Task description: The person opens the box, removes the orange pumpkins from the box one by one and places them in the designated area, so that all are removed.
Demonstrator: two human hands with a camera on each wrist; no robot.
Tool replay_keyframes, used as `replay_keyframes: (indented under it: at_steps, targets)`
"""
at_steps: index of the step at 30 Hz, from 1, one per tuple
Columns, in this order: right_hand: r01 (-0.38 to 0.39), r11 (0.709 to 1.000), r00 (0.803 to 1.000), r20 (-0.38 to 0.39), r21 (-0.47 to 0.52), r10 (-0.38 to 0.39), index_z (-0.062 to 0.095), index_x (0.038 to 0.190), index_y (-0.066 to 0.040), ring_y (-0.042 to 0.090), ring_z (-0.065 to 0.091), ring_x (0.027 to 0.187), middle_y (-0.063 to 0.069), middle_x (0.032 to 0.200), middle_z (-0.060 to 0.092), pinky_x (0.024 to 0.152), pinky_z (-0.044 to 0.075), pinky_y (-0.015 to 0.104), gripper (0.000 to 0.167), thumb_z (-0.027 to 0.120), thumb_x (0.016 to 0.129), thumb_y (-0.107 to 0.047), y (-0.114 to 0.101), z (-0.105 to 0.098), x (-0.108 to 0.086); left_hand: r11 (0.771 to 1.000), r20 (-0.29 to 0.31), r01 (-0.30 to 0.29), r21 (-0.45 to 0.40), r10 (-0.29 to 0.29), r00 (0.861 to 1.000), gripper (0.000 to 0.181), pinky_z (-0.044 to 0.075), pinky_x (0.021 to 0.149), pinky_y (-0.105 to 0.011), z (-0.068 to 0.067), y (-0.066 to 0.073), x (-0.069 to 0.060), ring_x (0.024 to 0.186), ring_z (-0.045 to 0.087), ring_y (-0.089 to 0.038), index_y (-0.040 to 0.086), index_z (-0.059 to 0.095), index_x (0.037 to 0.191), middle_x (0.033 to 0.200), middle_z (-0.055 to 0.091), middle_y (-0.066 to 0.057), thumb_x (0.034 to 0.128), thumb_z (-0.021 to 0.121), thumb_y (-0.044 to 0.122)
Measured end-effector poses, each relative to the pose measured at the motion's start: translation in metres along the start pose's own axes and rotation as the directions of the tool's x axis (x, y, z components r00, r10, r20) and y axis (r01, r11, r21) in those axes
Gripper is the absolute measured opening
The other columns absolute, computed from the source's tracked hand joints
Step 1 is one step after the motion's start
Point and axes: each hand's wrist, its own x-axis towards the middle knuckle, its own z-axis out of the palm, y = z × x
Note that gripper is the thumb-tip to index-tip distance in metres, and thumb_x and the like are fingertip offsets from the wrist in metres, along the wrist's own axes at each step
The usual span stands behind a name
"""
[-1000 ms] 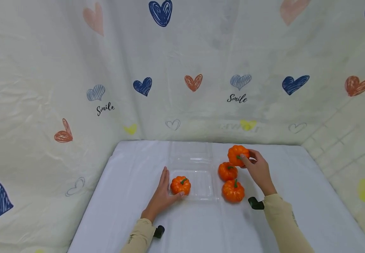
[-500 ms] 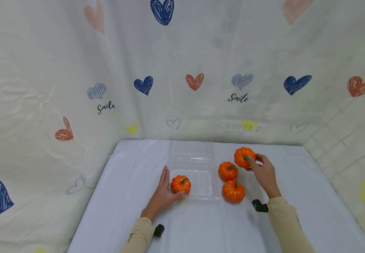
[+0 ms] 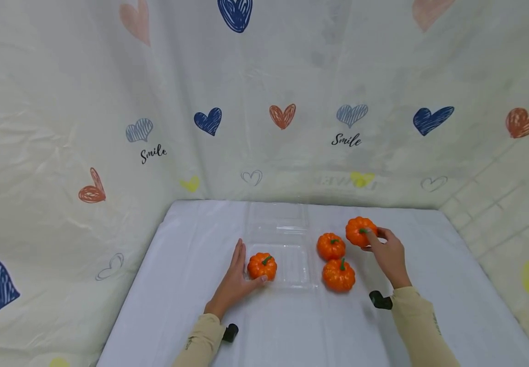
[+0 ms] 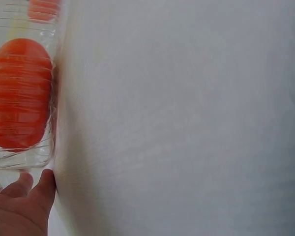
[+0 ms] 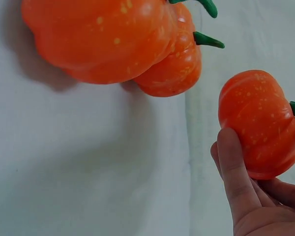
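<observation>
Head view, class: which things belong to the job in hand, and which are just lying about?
Likely part of the job:
held pumpkin, in the right hand
near loose pumpkin
far loose pumpkin
clear container, by the left hand
pumpkin inside it

Just around:
white tablecloth
heart-printed wall sheet
black wrist devices

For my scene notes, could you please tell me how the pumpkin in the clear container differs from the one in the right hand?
The container pumpkin sits inside the clear container; the held pumpkin is gripped by the right hand.
In the head view, the container pumpkin lies nearer the wearer, the held pumpkin farther right.
Both are orange, ribbed and green-stemmed.
</observation>
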Motion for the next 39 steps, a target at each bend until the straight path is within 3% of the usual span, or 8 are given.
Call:
replay_keyframes:
  at_steps: [5, 9, 13, 27, 34, 39]
  targets:
    - [-0.014, 1.0, 1.0, -0.012, -0.014, 0.014, 0.042, 0.156, 0.011, 0.026, 0.078, 0.092, 0.032, 0.148, 0.052, 0.106, 0.053, 0.055, 0.079, 0.051, 0.11, -0.053, 0.006, 0.0, 0.001, 1.0, -0.003, -0.007, -0.004, 0.007, 1.0, 0.124, 0.03, 0.124, -0.054, 0.0, 0.0, 0.001, 0.163, 0.015, -0.03, 0.006, 0.008, 0.172, 0.18, -0.009, 0.005, 0.0892, 0.079, 0.063]
    - [-0.04, 0.998, 0.999, -0.012, -0.044, 0.04, 0.045, 0.154, 0.011, 0.031, 0.075, 0.101, 0.032, 0.149, 0.052, 0.097, 0.06, 0.042, 0.077, 0.051, 0.11, -0.052, 0.013, -0.001, 0.001, 1.0, -0.002, -0.003, -0.006, 0.003, 1.0, 0.124, 0.029, 0.124, -0.053, 0.0, -0.001, 0.001, 0.163, 0.014, -0.029, 0.006, 0.008, 0.172, 0.18, -0.008, 0.006, 0.089, 0.079, 0.064]
    - [-0.064, 0.996, 0.998, -0.015, -0.066, 0.063, 0.046, 0.153, 0.011, 0.036, 0.07, 0.111, 0.031, 0.148, 0.054, 0.091, 0.059, 0.03, 0.077, 0.051, 0.11, -0.053, 0.019, -0.001, 0.001, 1.0, -0.003, -0.007, -0.009, 0.006, 1.0, 0.124, 0.028, 0.124, -0.055, 0.0, -0.001, 0.001, 0.163, 0.014, -0.031, 0.006, 0.009, 0.172, 0.18, -0.008, 0.005, 0.089, 0.079, 0.064]
    - [-0.125, 0.987, 0.992, -0.018, -0.106, 0.124, 0.042, 0.154, 0.015, 0.046, 0.057, 0.125, 0.035, 0.144, 0.051, 0.106, 0.053, 0.056, 0.072, 0.045, 0.113, -0.044, 0.033, 0.003, 0.001, 1.0, -0.007, -0.015, -0.009, 0.015, 1.0, 0.122, 0.029, 0.123, -0.057, -0.002, 0.001, 0.001, 0.163, 0.015, -0.033, 0.004, 0.009, 0.172, 0.18, -0.006, 0.001, 0.0898, 0.08, 0.06]
    - [-0.165, 0.978, 0.986, -0.023, -0.125, 0.163, 0.042, 0.154, 0.013, 0.048, 0.051, 0.13, 0.035, 0.147, 0.049, 0.109, 0.049, 0.059, 0.068, 0.045, 0.113, -0.041, 0.039, 0.007, 0.001, 1.0, -0.01, -0.016, -0.017, 0.015, 1.0, 0.123, 0.029, 0.123, -0.058, -0.001, -0.001, 0.001, 0.163, 0.016, -0.034, 0.004, 0.009, 0.172, 0.18, -0.005, 0.001, 0.0893, 0.08, 0.062]
    - [-0.189, 0.972, 0.982, -0.025, -0.138, 0.188, 0.044, 0.153, 0.013, 0.045, 0.058, 0.122, 0.034, 0.146, 0.051, 0.105, 0.054, 0.055, 0.066, 0.046, 0.113, -0.039, 0.042, 0.01, 0.0, 1.0, -0.003, -0.009, -0.013, 0.009, 1.0, 0.124, 0.028, 0.124, -0.055, 0.0, -0.002, 0.001, 0.163, 0.015, -0.03, 0.006, 0.008, 0.172, 0.18, -0.007, 0.005, 0.0887, 0.079, 0.065]
